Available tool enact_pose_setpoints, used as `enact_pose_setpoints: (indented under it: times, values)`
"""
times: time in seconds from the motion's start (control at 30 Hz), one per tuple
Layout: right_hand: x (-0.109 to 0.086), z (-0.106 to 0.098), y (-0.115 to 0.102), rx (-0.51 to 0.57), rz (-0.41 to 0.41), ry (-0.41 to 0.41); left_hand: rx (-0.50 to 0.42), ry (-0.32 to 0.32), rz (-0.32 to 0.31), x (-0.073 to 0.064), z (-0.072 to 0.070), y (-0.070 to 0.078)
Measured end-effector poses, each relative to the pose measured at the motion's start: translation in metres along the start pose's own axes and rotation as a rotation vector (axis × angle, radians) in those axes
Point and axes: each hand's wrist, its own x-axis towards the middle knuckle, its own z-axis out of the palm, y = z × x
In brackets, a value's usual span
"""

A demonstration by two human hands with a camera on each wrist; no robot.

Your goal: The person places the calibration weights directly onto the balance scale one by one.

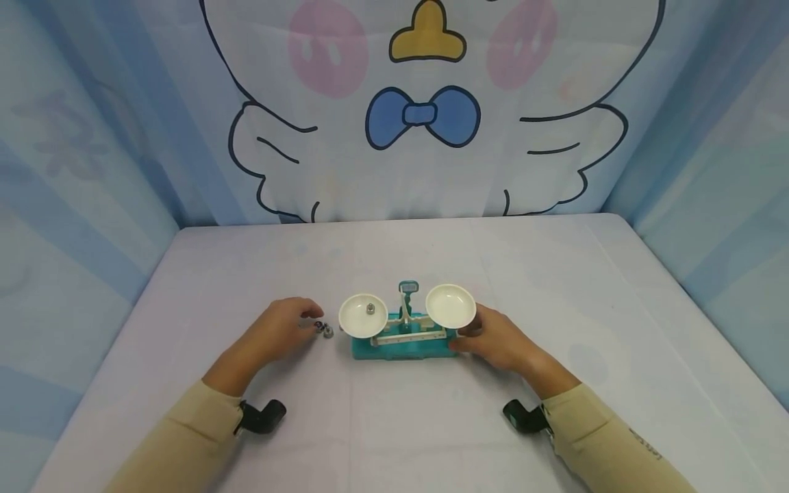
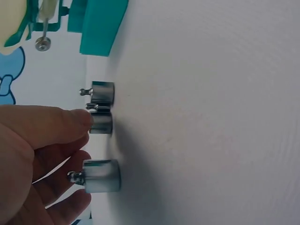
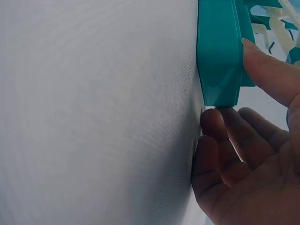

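We see the left hand (image 1: 282, 332) beside shiny, round metal weights (image 2: 101, 176), but can't tell if it pinches one, while the right hand (image 1: 498, 340) holds the boxy green scale (image 1: 403, 351) on the white table (image 1: 394, 418).

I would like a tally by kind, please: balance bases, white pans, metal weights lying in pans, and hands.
Teal base: 1
White pans: 2
Metal weight in a pan: 1
Left hand and right hand: 2
Total: 6
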Motion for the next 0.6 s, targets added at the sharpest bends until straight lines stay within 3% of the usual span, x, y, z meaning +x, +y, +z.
enact_pose_setpoints:
  times: [0.23,0.6]
  values:
    - [0.0004,0.0011,0.0019,-0.002,-0.005,0.002,0.026,0.043,-0.003,0.0015,0.0097,0.0019]
    - [0.0005,0.0005,0.0019,0.01,0.001,-0.001,0.041,0.058,-0.023,-0.0005,0.011,0.0045]
